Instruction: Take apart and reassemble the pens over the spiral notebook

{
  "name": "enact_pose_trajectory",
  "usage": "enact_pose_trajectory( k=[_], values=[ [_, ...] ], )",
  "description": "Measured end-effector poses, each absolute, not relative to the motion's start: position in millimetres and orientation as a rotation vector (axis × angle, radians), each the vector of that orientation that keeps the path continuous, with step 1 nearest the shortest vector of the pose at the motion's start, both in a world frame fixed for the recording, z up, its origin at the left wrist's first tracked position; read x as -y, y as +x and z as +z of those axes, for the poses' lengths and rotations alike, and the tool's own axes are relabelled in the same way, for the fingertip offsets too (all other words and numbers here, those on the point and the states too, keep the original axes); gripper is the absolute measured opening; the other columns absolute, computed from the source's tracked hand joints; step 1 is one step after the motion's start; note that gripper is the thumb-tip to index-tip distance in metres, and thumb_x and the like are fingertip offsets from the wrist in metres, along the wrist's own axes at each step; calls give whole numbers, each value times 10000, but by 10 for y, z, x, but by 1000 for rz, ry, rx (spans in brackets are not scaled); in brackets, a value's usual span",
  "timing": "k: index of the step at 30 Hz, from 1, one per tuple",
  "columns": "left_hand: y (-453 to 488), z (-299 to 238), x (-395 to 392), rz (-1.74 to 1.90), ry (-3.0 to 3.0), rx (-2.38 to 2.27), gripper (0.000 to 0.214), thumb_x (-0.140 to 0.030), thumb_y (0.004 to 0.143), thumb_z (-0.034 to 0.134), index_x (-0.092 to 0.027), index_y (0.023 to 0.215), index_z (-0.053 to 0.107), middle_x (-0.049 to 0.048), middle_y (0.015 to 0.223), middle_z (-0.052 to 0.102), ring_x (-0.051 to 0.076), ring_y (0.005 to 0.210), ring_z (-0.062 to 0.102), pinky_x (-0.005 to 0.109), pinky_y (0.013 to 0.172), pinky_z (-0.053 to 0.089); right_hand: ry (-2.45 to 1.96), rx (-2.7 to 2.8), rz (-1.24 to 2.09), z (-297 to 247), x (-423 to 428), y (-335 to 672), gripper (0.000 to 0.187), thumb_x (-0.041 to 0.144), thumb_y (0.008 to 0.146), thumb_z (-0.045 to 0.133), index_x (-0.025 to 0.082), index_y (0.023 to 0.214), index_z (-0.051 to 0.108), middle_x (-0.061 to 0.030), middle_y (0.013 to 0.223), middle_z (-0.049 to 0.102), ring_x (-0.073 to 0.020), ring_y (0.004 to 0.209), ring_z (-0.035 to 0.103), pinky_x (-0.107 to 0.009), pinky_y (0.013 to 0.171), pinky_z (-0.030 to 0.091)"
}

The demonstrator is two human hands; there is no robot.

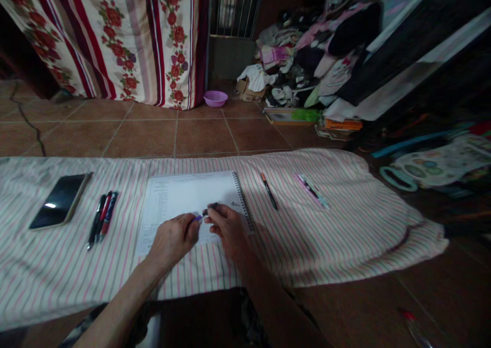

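Observation:
Over a spiral notebook (pixel 192 189), my two hands meet with their fingertips close together. My left hand (pixel 173 236) is closed on a slim purple pen part (pixel 197 218), mostly hidden by the fingers. Between the thumb and fingers of my right hand (pixel 229 229) is a dark pen part (pixel 213 205). The purple and dark parts point at each other; whether they are joined I cannot tell. A black pen with an orange end (pixel 269 190) lies just right of the notebook.
On the striped cloth (pixel 337 225) lie a phone (pixel 60 201), several pens (pixel 103 216) at the left, and slim pink and white pens (pixel 311 191) at the right. Beyond, a purple basin (pixel 215 98) stands on the tiled floor near piled clothes (pixel 307 56) and a floral curtain (pixel 115 41).

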State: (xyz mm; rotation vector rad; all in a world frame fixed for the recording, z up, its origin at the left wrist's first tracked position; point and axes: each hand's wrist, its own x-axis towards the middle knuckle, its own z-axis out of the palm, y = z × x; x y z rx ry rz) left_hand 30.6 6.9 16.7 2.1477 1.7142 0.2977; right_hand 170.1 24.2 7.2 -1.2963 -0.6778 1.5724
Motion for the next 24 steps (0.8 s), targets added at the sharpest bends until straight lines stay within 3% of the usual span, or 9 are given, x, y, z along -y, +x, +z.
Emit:
enact_pose_trajectory(
  k=[10,24],
  values=[
    [283,201,-59,282,2144,-1718,280,-310,892,320,-198,869,575,34,797,666,167,702,612,254,581,352,-1245,676,1597,21,-253,1695,259,331,626,686,129,766,607,-24,731,662,-102,592,629,-143,404,363],
    [239,197,-60,279,2142,-1722,297,-328,886,320,-193,878,585,44,827,674,186,747,626,264,614,378,-1122,610,1657,-35,-254,1681,308,354,618,717,144,782,562,-38,721,675,-141,671,665,-211,569,499]
  ],
)
